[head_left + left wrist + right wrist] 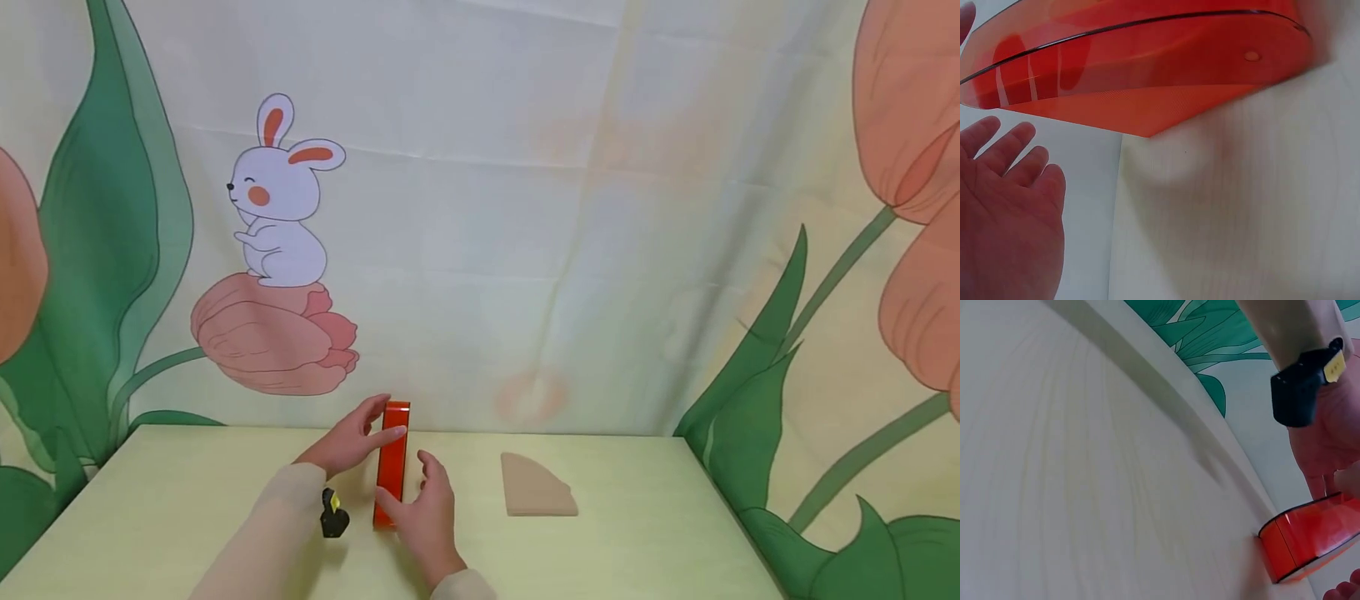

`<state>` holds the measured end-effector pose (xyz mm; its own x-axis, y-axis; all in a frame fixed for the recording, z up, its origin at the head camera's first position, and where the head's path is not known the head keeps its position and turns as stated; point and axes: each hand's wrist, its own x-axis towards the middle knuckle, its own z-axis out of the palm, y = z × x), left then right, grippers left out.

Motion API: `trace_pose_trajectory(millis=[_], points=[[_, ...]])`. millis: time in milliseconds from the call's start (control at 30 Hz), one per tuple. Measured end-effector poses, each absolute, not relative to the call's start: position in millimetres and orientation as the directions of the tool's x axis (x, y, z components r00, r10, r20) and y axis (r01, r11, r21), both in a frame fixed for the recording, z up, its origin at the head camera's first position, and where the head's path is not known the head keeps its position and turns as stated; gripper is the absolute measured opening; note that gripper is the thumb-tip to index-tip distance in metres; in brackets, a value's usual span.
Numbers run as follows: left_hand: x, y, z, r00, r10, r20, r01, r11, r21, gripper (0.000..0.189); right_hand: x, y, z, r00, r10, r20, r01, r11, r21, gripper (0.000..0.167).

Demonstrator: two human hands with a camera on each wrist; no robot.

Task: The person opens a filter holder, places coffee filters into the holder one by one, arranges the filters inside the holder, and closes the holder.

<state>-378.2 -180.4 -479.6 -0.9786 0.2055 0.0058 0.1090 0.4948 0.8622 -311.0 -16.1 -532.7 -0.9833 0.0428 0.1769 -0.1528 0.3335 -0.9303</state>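
Note:
A red see-through case [393, 467] with dark edge lines stands upright on the table between both hands. In the left wrist view the case [1166, 53] shows a rounded end and a ridged orange underside. My left hand [356, 437] is at its far upper end, thumb across the red face. The fingers of the left hand [1010, 212] look straight, with a gap to the case. Nearer me, the right hand [427, 512] has its thumb at the lower part of the case and its fingers apart to the right. Whether either thumb presses is unclear.
To the right lies a beige fan-shaped flat piece [538, 487] with a notched edge. A black wrist camera with a yellow patch [333, 515] sits at the left wrist. Behind the pale wooden table [637, 542] hangs a printed curtain [465, 250].

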Motion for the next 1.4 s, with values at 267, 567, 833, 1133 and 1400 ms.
trace_pose_trajectory(millis=[267, 567, 833, 1133, 1400], points=[[-386, -185, -484, -0.970, 0.241, -0.031, 0.070, 0.397, 0.915, 0.087, -313, -34, -532, -0.986, 0.100, 0.137, -0.095, 0.344, -0.934, 0.077], [-397, -187, -499, -0.964, 0.259, -0.069, 0.010, 0.291, 0.957, 0.077, -311, -38, -527, -0.986, 0.115, 0.120, -0.075, 0.336, -0.939, 0.075], [-395, -184, -498, -0.967, 0.244, -0.073, -0.002, 0.279, 0.960, 0.066, -312, -37, -526, -0.989, 0.090, 0.115, -0.082, 0.310, -0.947, 0.063], [-394, -180, -500, -0.969, 0.243, -0.054, 0.010, 0.252, 0.968, 0.067, -314, -35, -527, -0.988, 0.075, 0.135, -0.105, 0.317, -0.943, 0.056], [-391, -180, -501, -0.977, 0.210, -0.040, 0.014, 0.248, 0.969, 0.065, -313, -29, -526, -0.987, 0.047, 0.154, -0.128, 0.350, -0.928, 0.052]])
